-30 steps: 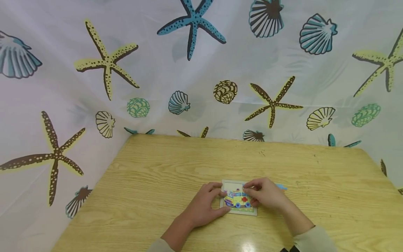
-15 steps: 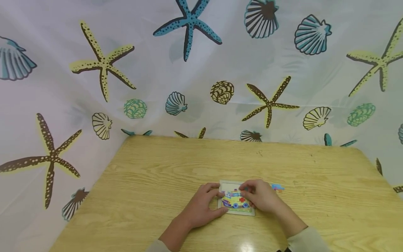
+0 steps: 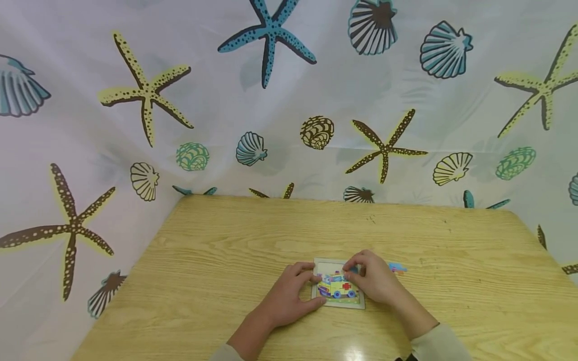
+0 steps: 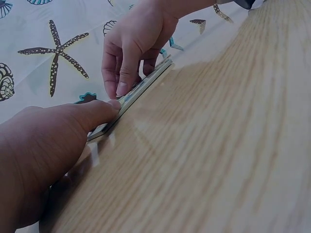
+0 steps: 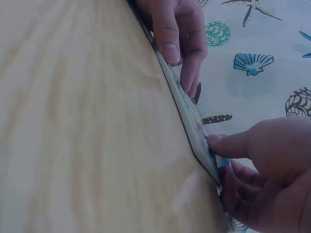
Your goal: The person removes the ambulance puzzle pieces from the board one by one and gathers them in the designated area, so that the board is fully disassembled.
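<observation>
Lying on the wooden table (image 3: 226, 245), an ambulance puzzle (image 3: 326, 266) has the person's left hand (image 3: 289, 296) resting relaxed fingers and thumb along its left side. The right hand (image 3: 375, 278) seems to pinch a small blue piece (image 3: 354, 269) at the puzzle's upper right, mostly hidden by fingers; loose pieces (image 3: 397, 267) lie just beside that hand.

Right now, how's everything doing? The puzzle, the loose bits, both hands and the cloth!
Square ambulance puzzle board with a pale frame: lying flat, top left looks bare
Small blue-and-orange pieces: loose, off the board
Left hand: holding the board's left side
Right hand: seemingly pinching a small blue piece
White starfish-and-shell cloth: hanging, slightly creased
</observation>
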### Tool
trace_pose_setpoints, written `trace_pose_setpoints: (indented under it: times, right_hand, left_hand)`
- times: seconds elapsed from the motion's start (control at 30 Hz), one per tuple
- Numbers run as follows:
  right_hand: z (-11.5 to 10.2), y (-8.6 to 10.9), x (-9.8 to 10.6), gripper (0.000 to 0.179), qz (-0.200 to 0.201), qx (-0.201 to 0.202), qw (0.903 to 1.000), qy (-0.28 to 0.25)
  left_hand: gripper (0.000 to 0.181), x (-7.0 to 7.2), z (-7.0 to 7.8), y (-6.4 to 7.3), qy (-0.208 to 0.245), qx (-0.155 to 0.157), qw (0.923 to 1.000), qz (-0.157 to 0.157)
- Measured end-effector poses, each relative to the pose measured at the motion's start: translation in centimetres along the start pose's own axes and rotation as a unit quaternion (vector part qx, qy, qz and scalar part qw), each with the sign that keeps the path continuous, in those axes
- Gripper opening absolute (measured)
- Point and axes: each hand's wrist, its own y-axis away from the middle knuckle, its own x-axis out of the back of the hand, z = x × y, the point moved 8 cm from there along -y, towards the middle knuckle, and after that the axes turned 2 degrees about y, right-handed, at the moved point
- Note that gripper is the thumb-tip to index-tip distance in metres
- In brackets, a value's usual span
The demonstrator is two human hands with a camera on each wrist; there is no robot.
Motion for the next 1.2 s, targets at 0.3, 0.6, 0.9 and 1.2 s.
trace_pose_setpoints:
  times: [0.3,0.6,0.9,1.2]
  right_hand:
    - [0.9,-0.2,2.2,0.004,0.006,-0.025,0.9981,-0.055]
    - [2.9,0.1,4.7,0.032,-0.065,-0.038,0.9722,-0.221]
    - [6.2,0.9,7.6,0.035,-0.079,-0.084,0.9676,-0.225]
    - [8.9,2.2,10.0,0.039,-0.066,-0.127,0.9737,-0.177]
  left_hand:
    - [0.038,0.0,0.1,0.0,0.0,0.001,1.0,0.0]
    - [0.04,0.0,0.0,-0.1,-0.005,0.001,1.0,0.0]
    - [0.041,-0.2,-0.3,-0.2,-0.008,0.003,1.0,0.001]
    - [0.042,-0.2,-0.3,-0.2,-0.005,0.004,1.0,0.002]
